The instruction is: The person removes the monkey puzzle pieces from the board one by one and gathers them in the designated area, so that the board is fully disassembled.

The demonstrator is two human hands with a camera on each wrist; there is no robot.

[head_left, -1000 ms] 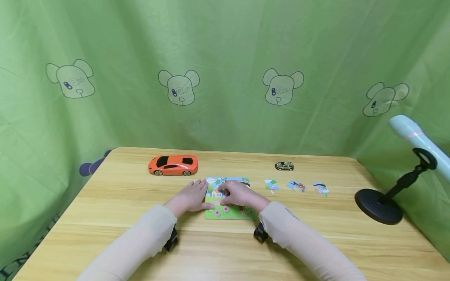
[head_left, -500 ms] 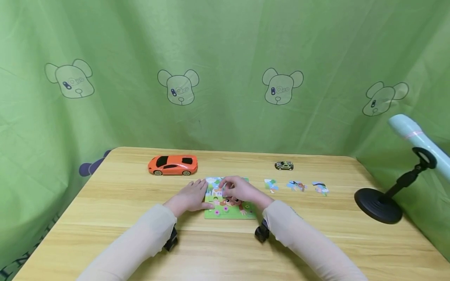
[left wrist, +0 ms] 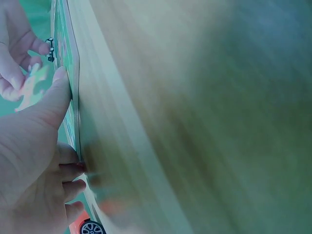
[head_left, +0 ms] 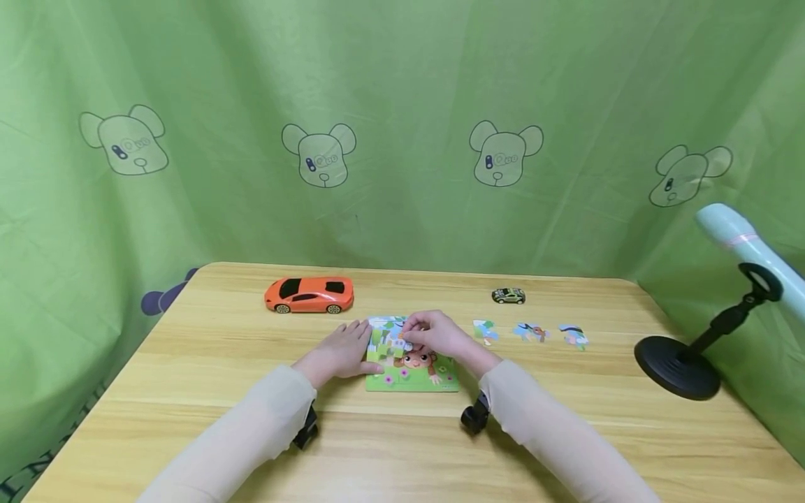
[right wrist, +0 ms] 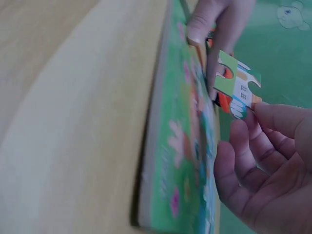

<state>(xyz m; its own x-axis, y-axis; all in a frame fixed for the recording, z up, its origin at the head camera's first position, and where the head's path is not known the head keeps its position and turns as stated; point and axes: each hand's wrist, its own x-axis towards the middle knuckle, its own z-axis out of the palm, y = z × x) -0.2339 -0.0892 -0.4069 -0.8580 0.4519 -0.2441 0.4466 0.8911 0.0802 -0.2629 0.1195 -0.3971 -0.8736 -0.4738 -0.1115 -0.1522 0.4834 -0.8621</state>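
Observation:
My right hand (head_left: 443, 337) pinches a puzzle piece (right wrist: 237, 85) with a house printed on it between thumb and fingertips. In the right wrist view the piece is held up, apart from the puzzle board (head_left: 411, 383). That board shows a cartoon monkey and pink flowers on green. Along its left side rests my left hand (head_left: 342, 351), fingers extended and thumb (left wrist: 59, 80) over the board's near left part. The right hand hides some of the board's upper right in the head view.
Three loose puzzle pieces, left (head_left: 485, 331), middle (head_left: 531, 332) and right (head_left: 573, 336), lie right of the board. Behind are an orange toy car (head_left: 309, 295) and a small dark toy car (head_left: 508, 296). A light-blue microphone (head_left: 745, 244) on a black stand (head_left: 678, 368) stands far right.
My right hand has drawn the house piece up out of the board and shifted slightly right and away from me. More of the monkey's face shows. The left hand has stayed in place.

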